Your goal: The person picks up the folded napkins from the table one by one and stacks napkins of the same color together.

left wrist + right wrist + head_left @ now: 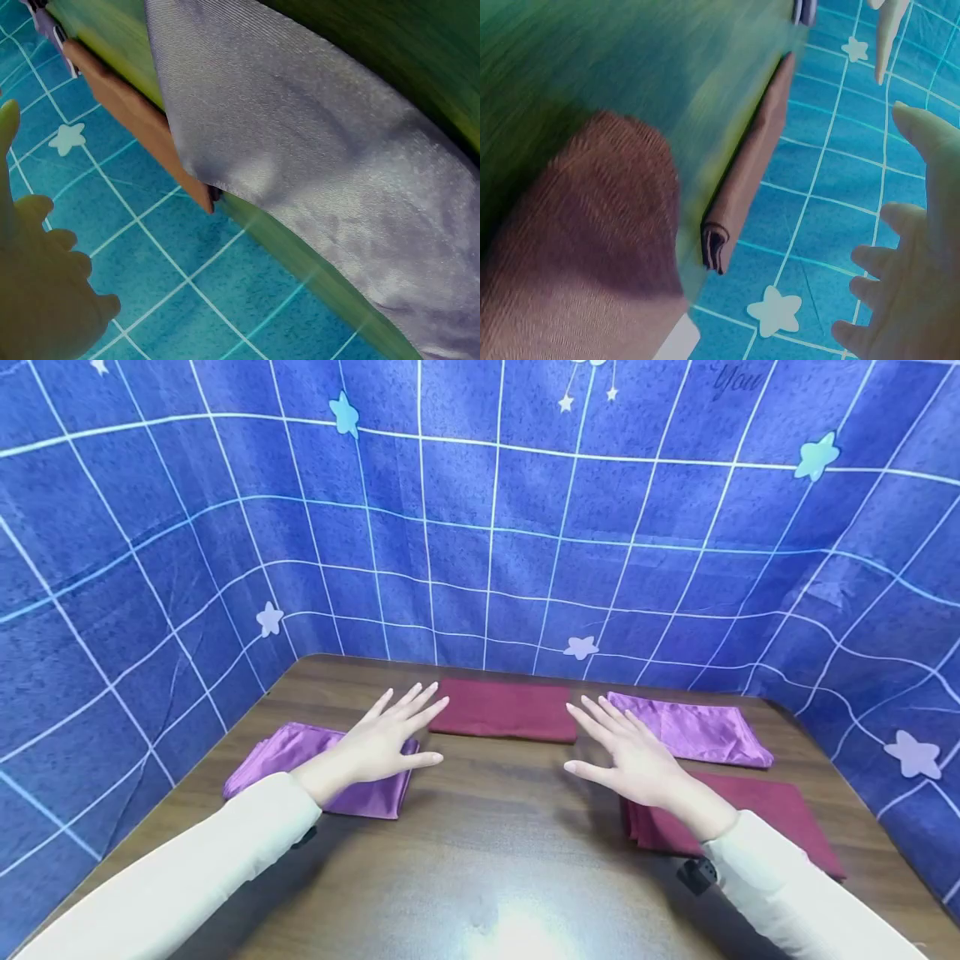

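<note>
A blue backdrop [480, 552] stands behind the wooden counter [487, 827]. On it lie, folded, a dark red cloth [772, 818] at near right, a purple cloth [375, 793] at left, a second purple cloth [697, 732] at far right and a second red cloth [506, 710] at far middle. The left hand [381, 742] is above the left purple cloth, the right hand [637, 760] near both right cloths; each grip is wide, the fingers spread.

The head camera looks forward and down across the table [487, 835]; the tilted left-wrist view closely faces purple cloth [300, 150], the right maroon cloth [600, 240], all sharing the blue backdrop [457, 485].
</note>
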Tool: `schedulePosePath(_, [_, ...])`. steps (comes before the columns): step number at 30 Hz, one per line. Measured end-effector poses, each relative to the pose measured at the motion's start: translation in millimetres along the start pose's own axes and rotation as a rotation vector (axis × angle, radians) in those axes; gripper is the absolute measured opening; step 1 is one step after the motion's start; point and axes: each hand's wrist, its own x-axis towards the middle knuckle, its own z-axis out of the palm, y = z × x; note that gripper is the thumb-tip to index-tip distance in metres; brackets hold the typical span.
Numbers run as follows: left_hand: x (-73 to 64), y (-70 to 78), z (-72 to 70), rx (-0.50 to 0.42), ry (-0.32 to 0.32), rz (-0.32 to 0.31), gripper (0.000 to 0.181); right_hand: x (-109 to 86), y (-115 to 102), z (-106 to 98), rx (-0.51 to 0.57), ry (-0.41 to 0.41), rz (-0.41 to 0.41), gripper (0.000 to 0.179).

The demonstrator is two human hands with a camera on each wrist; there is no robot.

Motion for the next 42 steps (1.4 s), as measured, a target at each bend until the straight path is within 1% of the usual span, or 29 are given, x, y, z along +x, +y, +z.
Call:
schedulePosePath(6, [-2.2,-6.4,2.1,-0.012,0.01,0.01,0.086,1.4,-6.4,2.1,0.049,0.011,-0.001,0.086])
schedulePosePath(11, [-5.6,-8.9,2.1,-0.075,0.028,0.023,0.09,1.9,-14.6,2.5,0.11,0.031,0.006,0.088])
schedulePosePath(16, [-9.9,-10.9,2.7,-0.113,0.02,0.023,0.091,2.7,-19.7,6.6,0.164,0.043,0.041,0.09])
schedulePosePath(21, [-12.2,-15.3,2.4,-0.153,0.042,0.028,0.093,4.6,-25.4,8.8,0.211,0.057,0.094,0.088])
schedulePosePath(27, [-15.3,-21.7,2.7,-0.187,0.042,0.004,0.096,7.8,-31.6,8.2,0.273,0.09,0.121,0.086])
schedulePosePath(31, [-17.7,-24.5,-0.2,-0.219,0.053,-0.004,0.096,10.9,-34.3,4.8,0.313,0.126,0.13,0.084])
schedulePosePath(35, [-21.2,-28.3,-2.4,-0.241,0.061,-0.016,0.096,13.9,-38.6,2.4,0.376,0.138,0.141,0.084])
schedulePosePath(42, [-30.9,-36.9,-1.9,-0.22,0.065,-0.031,0.095,16.1,-42.6,5.6,0.454,0.132,0.174,0.083])
